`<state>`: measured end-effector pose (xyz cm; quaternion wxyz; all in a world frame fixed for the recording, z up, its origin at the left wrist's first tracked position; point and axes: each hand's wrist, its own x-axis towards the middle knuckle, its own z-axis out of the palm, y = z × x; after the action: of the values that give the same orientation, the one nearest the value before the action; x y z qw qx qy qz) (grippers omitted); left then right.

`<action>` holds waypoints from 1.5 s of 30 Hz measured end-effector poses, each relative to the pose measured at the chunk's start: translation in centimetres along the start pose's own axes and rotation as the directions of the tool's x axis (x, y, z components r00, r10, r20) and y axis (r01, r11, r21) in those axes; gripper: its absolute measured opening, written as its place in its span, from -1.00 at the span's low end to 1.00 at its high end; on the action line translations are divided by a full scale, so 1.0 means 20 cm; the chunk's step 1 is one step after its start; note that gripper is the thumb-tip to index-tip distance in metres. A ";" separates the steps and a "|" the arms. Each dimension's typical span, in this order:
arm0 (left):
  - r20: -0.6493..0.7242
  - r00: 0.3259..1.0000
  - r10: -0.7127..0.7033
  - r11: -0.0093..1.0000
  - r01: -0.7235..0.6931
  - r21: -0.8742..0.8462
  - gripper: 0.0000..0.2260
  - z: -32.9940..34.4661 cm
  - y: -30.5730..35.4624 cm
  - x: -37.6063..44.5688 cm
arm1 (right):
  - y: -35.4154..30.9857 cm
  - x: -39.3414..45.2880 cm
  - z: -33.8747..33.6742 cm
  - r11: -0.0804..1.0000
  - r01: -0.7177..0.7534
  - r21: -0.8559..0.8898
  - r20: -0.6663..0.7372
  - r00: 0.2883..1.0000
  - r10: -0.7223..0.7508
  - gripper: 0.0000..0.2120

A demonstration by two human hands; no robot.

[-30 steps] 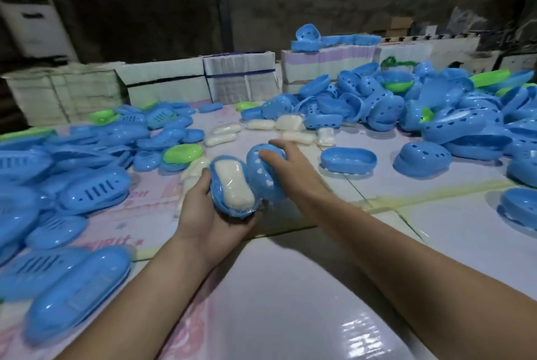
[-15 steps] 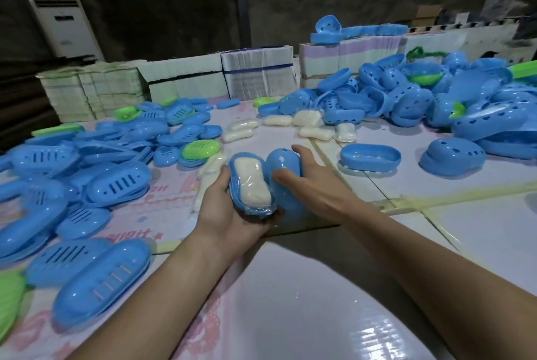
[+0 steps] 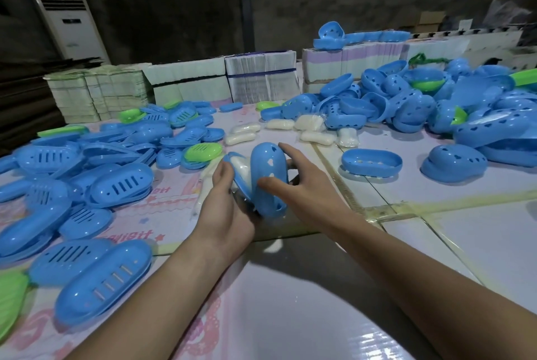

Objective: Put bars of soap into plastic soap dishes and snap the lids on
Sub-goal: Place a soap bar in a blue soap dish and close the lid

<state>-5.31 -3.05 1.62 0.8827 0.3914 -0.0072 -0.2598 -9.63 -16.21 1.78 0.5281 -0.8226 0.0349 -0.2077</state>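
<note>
Between the two hands, above the table [image 3: 290, 301], a white soap bar [image 3: 242, 169] lies in a blue dish half [image 3: 239, 182] grasped by the left hand [image 3: 225, 205]. The right hand [image 3: 293, 182] curls round the perforated blue lid [image 3: 268, 176], touching the dish. Beyond the fingertips lie loose soap bars [image 3: 316, 136].

— How do the arms lie?
— Both forearms reach in from the near edge, meeting mid-scene.
— And the hands?
— Left hand [image 3: 225, 208] curled in a grip, thumb up; right hand [image 3: 302, 182] spread, thumb and fingers clasping.
</note>
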 end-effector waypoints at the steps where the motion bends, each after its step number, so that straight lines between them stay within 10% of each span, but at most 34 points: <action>1: 0.020 1.000 0.004 1.000 -0.004 0.012 -0.54 0.00 -0.01 0.00 | 0.00 0.00 0.00 1.000 -0.001 0.004 0.003 1.000 0.001 -0.30; 14: 0.070 0.982 0.177 0.976 -0.184 0.118 -0.82 -0.01 -0.05 0.00 | 0.01 0.01 -0.03 0.998 -0.062 -0.014 0.174 0.983 0.063 -0.51; 45: 0.245 0.949 0.197 0.930 -0.260 0.260 -0.52 -0.04 -0.06 0.00 | 0.06 0.05 -0.03 0.990 0.144 0.009 0.030 0.989 -0.144 -0.48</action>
<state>-5.75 -3.16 0.31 0.8344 0.4821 -0.1861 -0.1915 -8.82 -17.43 1.23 0.5153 -0.8241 -0.0333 -0.2328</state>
